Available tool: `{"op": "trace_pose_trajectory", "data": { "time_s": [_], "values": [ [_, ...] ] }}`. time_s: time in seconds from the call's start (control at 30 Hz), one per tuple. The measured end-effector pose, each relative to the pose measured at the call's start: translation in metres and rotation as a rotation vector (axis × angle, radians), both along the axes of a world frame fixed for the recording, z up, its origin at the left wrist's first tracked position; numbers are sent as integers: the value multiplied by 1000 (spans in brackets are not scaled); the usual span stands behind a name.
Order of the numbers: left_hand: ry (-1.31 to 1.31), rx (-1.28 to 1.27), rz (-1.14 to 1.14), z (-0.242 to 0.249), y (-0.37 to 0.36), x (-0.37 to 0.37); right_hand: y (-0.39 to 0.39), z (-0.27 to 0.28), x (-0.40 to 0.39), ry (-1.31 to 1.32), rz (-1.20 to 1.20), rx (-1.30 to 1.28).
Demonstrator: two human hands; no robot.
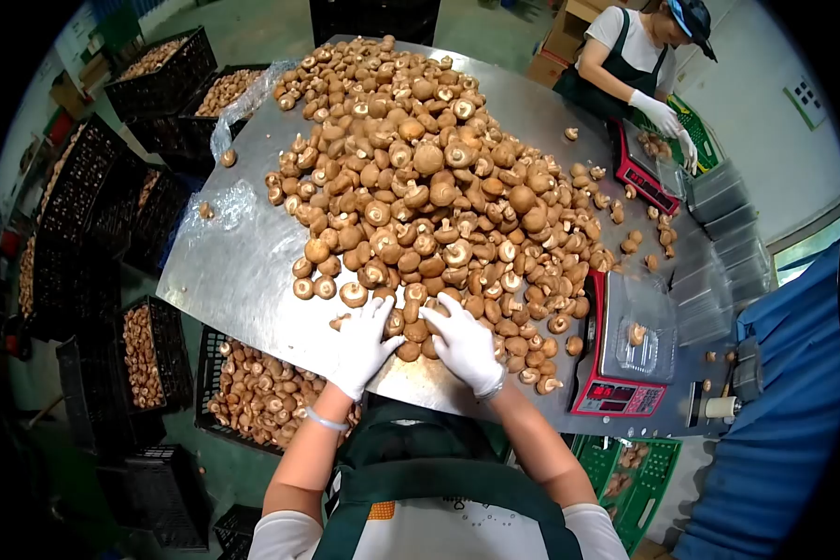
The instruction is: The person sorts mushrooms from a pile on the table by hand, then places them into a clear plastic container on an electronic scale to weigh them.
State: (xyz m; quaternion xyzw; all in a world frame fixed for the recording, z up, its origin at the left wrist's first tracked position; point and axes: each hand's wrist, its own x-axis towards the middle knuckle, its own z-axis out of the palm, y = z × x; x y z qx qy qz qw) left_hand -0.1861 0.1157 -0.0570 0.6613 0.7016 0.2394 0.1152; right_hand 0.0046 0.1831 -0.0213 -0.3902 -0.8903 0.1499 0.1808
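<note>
Left hand (362,347) and right hand (463,345) splay around mushrooms (414,332); a black crate (204,392), near left, holds many, a clear tray (658,347), right, one.

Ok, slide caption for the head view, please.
White-gloved left hand and right hand flank mushrooms on a metal table, a red scale nearby.

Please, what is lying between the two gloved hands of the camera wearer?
In the head view, a small cluster of brown mushrooms lies between the left hand and the right hand, on the metal table.

Mushrooms (429,177) lie heaped on the table (238,299), left of the nearer scale (614,398).
</note>
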Motion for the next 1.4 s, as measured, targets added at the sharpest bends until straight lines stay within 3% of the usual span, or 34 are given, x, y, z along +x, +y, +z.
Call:
{"op": "trace_pose_trajectory", "data": {
  "time_s": [0.03,0.1,0.23,0.27,0.3,0.37,0.4,0.43,0.47,0.5,0.6,0.77,0.83,0.87,0.9,0.97,1.17,1.23,1.3,1.37,1.4],
  "values": [
    [-5,37,-24,-14,2,0,-1,-9,-4,-124,-11,167],
    [-121,38,-13,-19,5,0,-2,-15,-15,-566,14,31],
    [-410,196,32,-40,1,-9,-1,-52,-32,-467,-24,272],
    [-577,121,82,-42,2,-12,2,-54,-35,-465,-39,320],
    [-854,-112,160,-12,1,-10,3,-55,-37,-455,-39,356],
    [-1430,-239,228,11,3,-11,5,-57,-40,-467,-24,382],
    [-1647,-202,103,11,7,-12,8,-60,-40,-495,-20,376],
    [-1740,-213,126,24,3,-11,9,-64,-41,-519,1,360],
    [-1933,-219,-25,-4,9,-21,9,-58,-39,-457,44,298],
    [-2039,-143,-143,26,12,-10,11,-53,-35,-398,83,230],
    [-2331,-208,-145,0,6,-17,15,-36,-18,-329,159,187],
    [-2373,-226,-169,15,4,-10,20,-21,1,-134,55,15],
    [-2366,-217,-10,15,0,-6,21,-24,15,412,-3,-341],
    [-2357,-227,-82,11,1,-7,22,-24,23,481,-33,-556],
    [-2400,-244,-68,8,0,-5,22,-23,31,479,-53,-537],
    [-2377,-238,-135,2,1,3,17,-14,44,849,-217,-1149],
    [-2207,-301,-188,29,27,65,25,40,126,984,-380,-888],
    [-2217,-348,-249,29,42,90,35,63,169,913,-440,-452],
    [-2228,-422,-328,35,58,119,49,78,221,669,-571,-83],
    [-2151,-467,-369,45,72,152,55,89,268,578,-644,-3],
    [-2050,-504,-282,54,76,169,57,93,286,573,-686,41]
  ]
}}
